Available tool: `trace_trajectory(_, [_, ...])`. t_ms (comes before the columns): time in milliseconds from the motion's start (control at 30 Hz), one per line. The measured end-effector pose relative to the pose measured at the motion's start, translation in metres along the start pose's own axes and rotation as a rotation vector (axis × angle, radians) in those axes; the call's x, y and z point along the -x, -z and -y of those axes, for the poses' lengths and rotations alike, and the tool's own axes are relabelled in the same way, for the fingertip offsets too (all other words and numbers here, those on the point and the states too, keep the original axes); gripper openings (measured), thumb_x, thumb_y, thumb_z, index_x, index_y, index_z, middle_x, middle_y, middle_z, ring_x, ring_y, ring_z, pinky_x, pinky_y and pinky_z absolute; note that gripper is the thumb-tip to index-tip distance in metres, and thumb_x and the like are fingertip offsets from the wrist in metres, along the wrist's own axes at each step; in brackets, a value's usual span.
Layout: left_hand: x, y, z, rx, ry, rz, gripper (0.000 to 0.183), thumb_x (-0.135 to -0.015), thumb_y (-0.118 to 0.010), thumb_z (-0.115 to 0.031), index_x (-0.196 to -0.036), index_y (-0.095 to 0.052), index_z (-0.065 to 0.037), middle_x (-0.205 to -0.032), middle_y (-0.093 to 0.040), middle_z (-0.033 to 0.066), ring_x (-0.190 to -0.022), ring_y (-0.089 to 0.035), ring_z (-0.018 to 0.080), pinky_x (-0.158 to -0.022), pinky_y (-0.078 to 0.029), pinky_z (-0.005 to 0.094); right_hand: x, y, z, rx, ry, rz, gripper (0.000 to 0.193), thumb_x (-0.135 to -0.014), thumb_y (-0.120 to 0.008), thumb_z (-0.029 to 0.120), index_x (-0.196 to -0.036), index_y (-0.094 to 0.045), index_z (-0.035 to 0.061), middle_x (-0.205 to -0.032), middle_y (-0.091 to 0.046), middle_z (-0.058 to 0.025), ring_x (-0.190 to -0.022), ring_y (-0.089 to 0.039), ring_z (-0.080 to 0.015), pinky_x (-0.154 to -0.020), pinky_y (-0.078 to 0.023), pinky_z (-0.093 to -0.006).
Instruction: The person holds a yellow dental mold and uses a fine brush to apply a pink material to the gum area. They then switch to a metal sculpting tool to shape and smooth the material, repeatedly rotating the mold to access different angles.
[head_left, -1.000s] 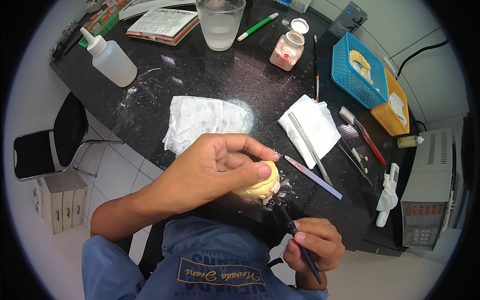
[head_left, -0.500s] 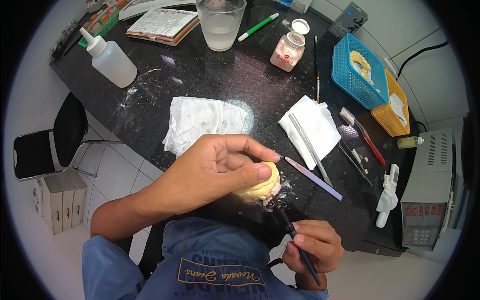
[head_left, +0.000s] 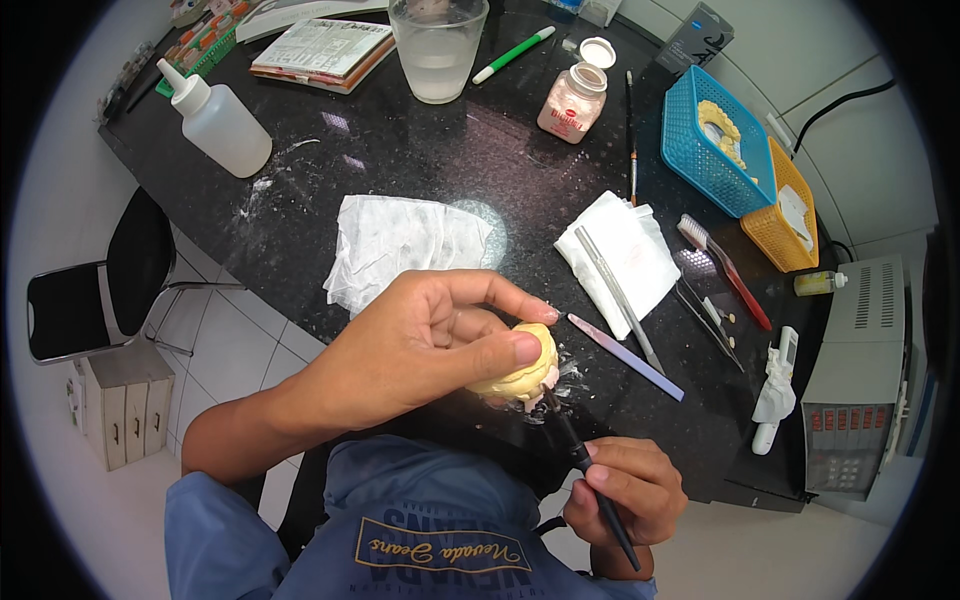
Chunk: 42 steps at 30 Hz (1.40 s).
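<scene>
A yellow plaster dental cast (head_left: 522,378) with pink material along its lower right edge is gripped between the thumb and fingers of my left hand (head_left: 405,335). My left index finger stretches out over the cast. My right hand (head_left: 632,490) pinches a slim black-handled tool (head_left: 572,440), whose tip meets the pink edge of the cast. The tip is too small and dark for me to name its kind. White and pinkish scraps lie on the table just under the cast. A lilac file-like strip (head_left: 630,360) lies right of my left fingertips.
Tissue sheets (head_left: 400,245) lie ahead, with a metal tool (head_left: 600,270) on the right-hand one. Farther back stand a squeeze bottle (head_left: 225,130), a cup of cloudy liquid (head_left: 438,60) and an open jar (head_left: 573,105). A toothbrush (head_left: 735,275), tweezers (head_left: 705,320) and a blue basket (head_left: 705,150) are at right.
The tool's tip has shifted very slightly up against the pink edge of the cast. Both hands keep their grips, almost in the same place.
</scene>
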<state>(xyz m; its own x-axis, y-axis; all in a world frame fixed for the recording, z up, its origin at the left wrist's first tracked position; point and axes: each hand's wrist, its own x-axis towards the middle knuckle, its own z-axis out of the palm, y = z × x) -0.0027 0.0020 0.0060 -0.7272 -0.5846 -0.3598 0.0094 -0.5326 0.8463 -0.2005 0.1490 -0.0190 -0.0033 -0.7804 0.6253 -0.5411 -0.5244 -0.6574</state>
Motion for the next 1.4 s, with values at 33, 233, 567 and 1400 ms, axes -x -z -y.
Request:
trace_trajectory(33, [-0.0001,-0.0001,0.0002,0.002,0.000,-0.001,0.037,-0.094,-0.066,-0.013,-0.123,-0.056,0.007,-0.099,-0.071,0.0145,-0.090,-0.069,0.0130,-0.082,-0.054,0.0238,0.0001,0.0000,0.0000,-0.003,-0.001,-0.003,0.030,-0.071,-0.078,0.001,-0.098,-0.066,0.0020,-0.085,-0.069,-0.0145,-0.069,-0.071,-0.0260,-0.059,-0.058,-0.0293])
trace_trajectory(233, [0.0013,-0.0002,-0.0005,-0.005,-0.009,-0.010,0.037,-0.093,-0.066,-0.012,-0.124,-0.056,0.007,-0.100,-0.071,0.0152,-0.092,-0.069,0.0140,-0.084,-0.054,0.0245,-0.0012,-0.0006,0.0003,-0.006,0.001,-0.007,0.029,-0.071,-0.078,0.001,-0.098,-0.066,0.0019,-0.084,-0.069,-0.0145,-0.069,-0.071,-0.0261,-0.058,-0.058,-0.0293])
trace_trajectory(567, [0.0008,-0.0003,0.0009,0.011,-0.024,-0.002,0.038,-0.093,-0.067,-0.013,-0.124,-0.055,0.007,-0.103,-0.070,0.0165,-0.095,-0.069,0.0159,-0.086,-0.054,0.0258,-0.0012,-0.0005,-0.0002,-0.016,-0.001,-0.006,0.029,-0.071,-0.078,0.000,-0.097,-0.066,0.0013,-0.084,-0.069,-0.0147,-0.068,-0.071,-0.0261,-0.058,-0.058,-0.0292])
trace_trajectory(1400, [0.0004,0.0014,0.0032,0.007,-0.056,0.012,0.038,-0.093,-0.066,-0.011,-0.124,-0.057,0.007,-0.109,-0.069,0.0169,-0.098,-0.069,0.0164,-0.089,-0.054,0.0269,-0.0039,0.0013,0.0004,-0.046,-0.026,0.013,0.032,-0.070,-0.078,-0.002,-0.098,-0.065,0.0009,-0.084,-0.069,-0.0146,-0.070,-0.071,-0.0266,-0.059,-0.058,-0.0296])
